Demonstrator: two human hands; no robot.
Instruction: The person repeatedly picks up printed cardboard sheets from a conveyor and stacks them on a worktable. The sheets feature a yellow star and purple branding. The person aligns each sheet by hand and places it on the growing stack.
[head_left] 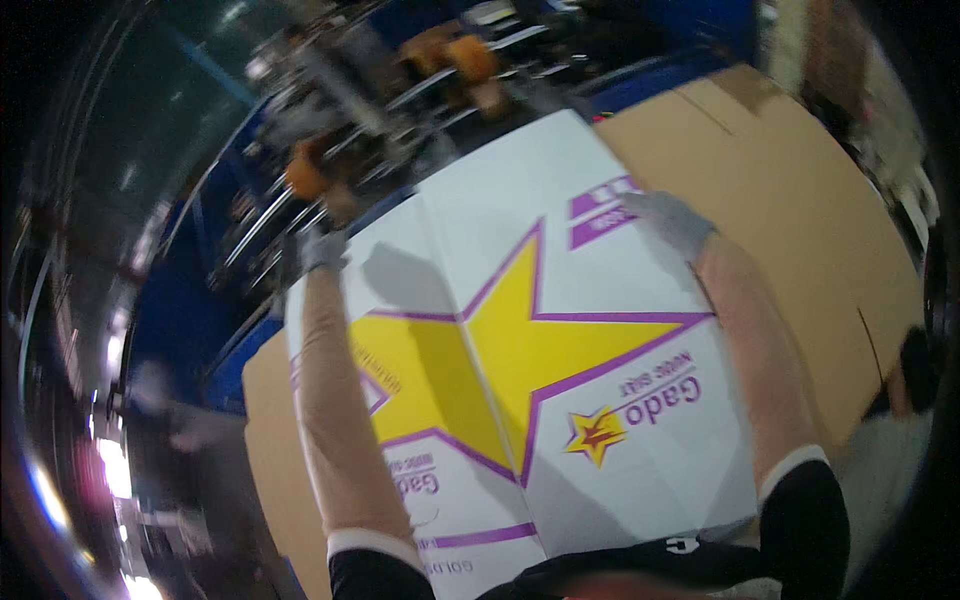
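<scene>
Blurred machinery up front: blue panels, orange wheels. White printed cardboard sheet, yellow star outlined in purple, lies right in front of the torso, on top of brown cardboard that sticks out both sides. Crease runs lengthwise through the star. Left hand, grey glove, at the white sheet's far-left corner; fingers smeared, can't tell the grip. Right hand, also gloved, at its right edge, fingers reaching the purple print block; can't tell if pinching.
</scene>
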